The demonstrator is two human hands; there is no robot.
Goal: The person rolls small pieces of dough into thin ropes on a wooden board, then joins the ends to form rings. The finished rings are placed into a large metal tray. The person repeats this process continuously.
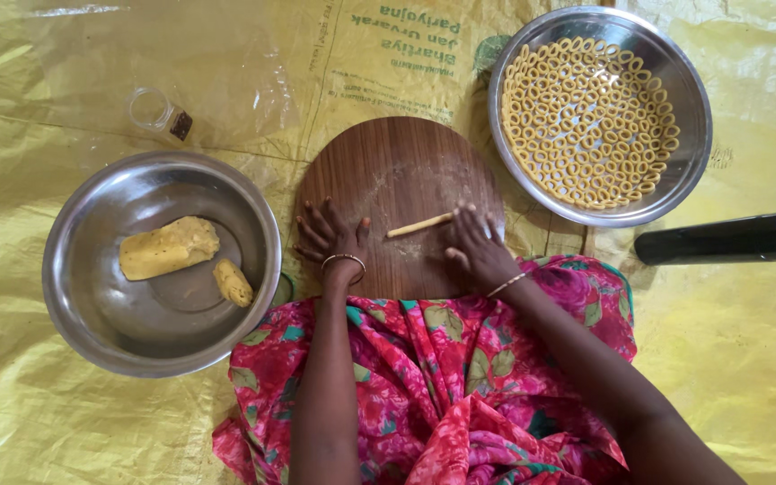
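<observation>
Both hands lie flat, fingers spread, on the round wooden board (388,171); the left hand (330,235) grips nothing, the right hand (476,244) touches the end of a thin dough stick (418,224) lying between them. Left of the left hand a steel bowl (83,305) holds two dough lumps (169,247); beyond the right hand sits a steel pan (689,135) of dough rings (586,121)

Both arms come up bare from the bottom of the frame, no sleeves in sight. On the left hand (330,235), a thin metal bangle (343,261) circles the wrist; on the right hand (478,249), a slimmer bangle (506,285) sits just below it. Across the lower centre spreads a bright pink-red garment (433,377), printed with big roses and green leaves, falling in loose folds.
</observation>
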